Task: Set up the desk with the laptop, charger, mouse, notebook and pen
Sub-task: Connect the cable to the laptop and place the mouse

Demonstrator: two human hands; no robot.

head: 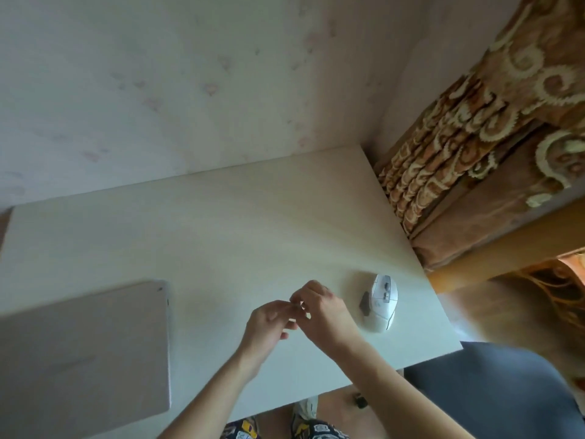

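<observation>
Over the desk (221, 217) my left hand (269, 321) and right hand (319, 308) meet fingertip to fingertip, can't tell what they're pinching; mouse (381, 302) right, closed laptop (85, 353) left.

Quick tally, here we go: one desk (221, 217), pale and wide, and on it one laptop (85, 353), lid closed, over on the left. One mouse (381, 301), white, sitting on the right side. Two hands in play, the left hand (269, 321) and the right hand (319, 307), fingertips meeting above the desktop. One blue chair (487, 391) at lower right, one patterned curtain (474, 122) up at the right edge.
</observation>
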